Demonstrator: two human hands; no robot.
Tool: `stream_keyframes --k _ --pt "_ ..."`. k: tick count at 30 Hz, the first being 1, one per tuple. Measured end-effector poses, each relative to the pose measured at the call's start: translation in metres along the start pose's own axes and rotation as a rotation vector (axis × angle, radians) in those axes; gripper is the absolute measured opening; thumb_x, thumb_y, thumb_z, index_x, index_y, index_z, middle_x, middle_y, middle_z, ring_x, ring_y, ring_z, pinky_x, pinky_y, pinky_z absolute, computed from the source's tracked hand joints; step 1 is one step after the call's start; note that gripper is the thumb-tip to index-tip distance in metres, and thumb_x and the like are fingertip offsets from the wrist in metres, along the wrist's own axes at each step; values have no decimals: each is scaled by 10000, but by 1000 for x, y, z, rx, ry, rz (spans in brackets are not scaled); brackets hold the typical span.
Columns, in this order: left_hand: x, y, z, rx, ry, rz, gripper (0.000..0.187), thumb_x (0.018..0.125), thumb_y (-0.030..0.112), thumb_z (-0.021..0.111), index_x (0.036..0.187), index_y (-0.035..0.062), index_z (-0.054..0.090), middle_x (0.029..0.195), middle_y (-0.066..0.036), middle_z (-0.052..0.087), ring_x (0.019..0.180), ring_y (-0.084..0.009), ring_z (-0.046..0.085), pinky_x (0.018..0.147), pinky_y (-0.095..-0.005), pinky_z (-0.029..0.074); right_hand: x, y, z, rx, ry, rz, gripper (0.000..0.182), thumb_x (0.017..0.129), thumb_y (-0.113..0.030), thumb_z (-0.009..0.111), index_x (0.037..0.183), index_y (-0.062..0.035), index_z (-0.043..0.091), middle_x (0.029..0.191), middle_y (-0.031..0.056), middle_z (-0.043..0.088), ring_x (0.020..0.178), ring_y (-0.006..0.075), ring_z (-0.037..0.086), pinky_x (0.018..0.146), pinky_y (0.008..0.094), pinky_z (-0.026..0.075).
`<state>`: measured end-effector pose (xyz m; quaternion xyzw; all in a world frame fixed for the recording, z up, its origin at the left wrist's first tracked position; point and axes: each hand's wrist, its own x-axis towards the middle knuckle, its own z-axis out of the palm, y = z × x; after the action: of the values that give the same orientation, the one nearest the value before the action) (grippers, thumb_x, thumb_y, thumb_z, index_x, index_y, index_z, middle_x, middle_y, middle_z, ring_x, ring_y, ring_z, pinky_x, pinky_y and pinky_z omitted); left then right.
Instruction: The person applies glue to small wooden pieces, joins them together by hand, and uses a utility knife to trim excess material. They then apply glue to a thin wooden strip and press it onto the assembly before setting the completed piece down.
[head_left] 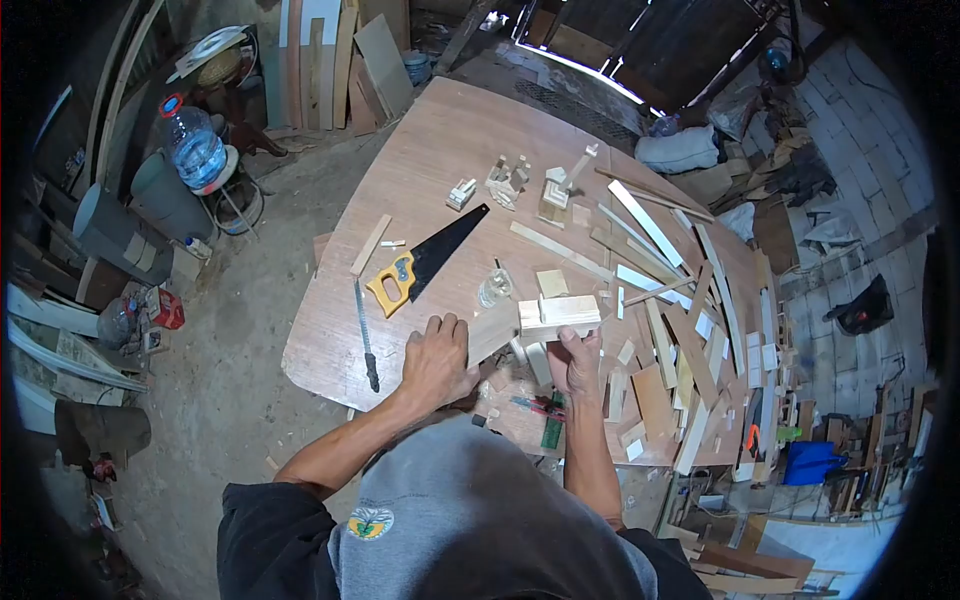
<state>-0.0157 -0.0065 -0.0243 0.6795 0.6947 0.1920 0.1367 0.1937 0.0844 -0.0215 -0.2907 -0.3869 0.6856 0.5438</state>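
Note:
My left hand [437, 358] is closed over the near end of a flat wooden piece [491, 330]. The far end of that piece meets a pale wooden block [558, 316], which has a lengthwise gap and a small upright bit at its edge. My right hand [577, 362] grips the block from below and the right, thumb on its near side. Just beyond the hands stand a glass jar [495, 288] and a small square of wood [551, 283]. Near my right wrist lie red-handled pliers [540, 406] and a green object [552, 431].
A yellow-handled handsaw [410, 268] and a thin saw blade with a black grip [366, 335] lie on the table [335, 300] to the left. Small wooden models [508, 178] stand farther back. Wood strips [690, 340] crowd the right side. A water bottle [195, 148] sits on a stool.

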Motion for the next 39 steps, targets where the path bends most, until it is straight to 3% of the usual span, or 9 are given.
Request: stream_keyframes --k 3,13,19,21,23,26,34,36,39 --pt "-2 2 2 -11 -31 -13 610 667 310 798 1129 -31 594 1095 -156 571 1073 -321 565 795 -484 532 2 4 -11 145 -58 40 612 830 -97 781 1358 -70 472 1261 75 604 1194 249 587 1078 476 445" --pt "-7 1 8 -12 -85 -60 615 666 302 787 1137 -41 592 1092 -166 567 1076 -334 559 796 -490 518 5 1 -2 370 54 185 579 856 -195 777 1351 -79 501 1284 83 601 1242 273 557 1118 459 408" --pt "-12 3 5 -42 -86 -87 622 658 292 783 1149 -38 590 1079 -167 559 1049 -337 553 803 -486 498 3 7 -8 333 22 169 606 816 -92 790 1336 -26 488 1254 104 605 1196 256 585 1114 445 413" --pt "-15 6 5 -33 -50 -94 629 660 284 780 1164 -37 584 1087 -164 559 1049 -335 549 809 -478 494 2 5 -14 87 -108 151 546 805 -59 784 1289 -8 536 1197 103 636 1146 236 609 1078 401 437" --pt "-18 10 8 -18 11 -82 583 660 269 780 1121 -28 580 1058 -152 552 1019 -319 554 774 -465 493 -2 -4 -8 -26 -102 121 531 787 -60 803 1259 9 571 1156 101 664 1101 213 632 1021 358 471" --pt "-20 16 13 0 96 -57 546 664 254 778 1090 -18 573 1032 -138 542 993 -301 555 743 -453 489 -1 -13 -10 -360 -177 104 614 748 -74 839 1290 24 569 1180 100 676 1085 172 643 978 328 490" --pt "-23 34 16 -7 112 -56 550 684 269 777 1112 -8 571 1039 -130 532 998 -294 542 759 -447 474 -7 -28 -17 -593 -253 6 577 768 -52 818 1284 31 573 1166 98 681 1094 171 640 986 331 487" --pt "-22 38 19 -29 61 -82 625 701 267 783 1207 -31 570 1101 -150 548 1031 -317 543 781 -457 473 -10 -29 -21 -631 -259 -30 567 773 -52 815 1281 27 575 1162 101 682 1094 172 640 978 330 491" --pt "-21 45 23 -42 57 -74 630 704 270 787 1210 -32 564 1102 -151 544 1036 -315 542 785 -452 476 -15 -28 -26 -796 -223 -32 534 783 -55 808 1264 12 585 1147 106 685 1077 171 647 949 324 503"
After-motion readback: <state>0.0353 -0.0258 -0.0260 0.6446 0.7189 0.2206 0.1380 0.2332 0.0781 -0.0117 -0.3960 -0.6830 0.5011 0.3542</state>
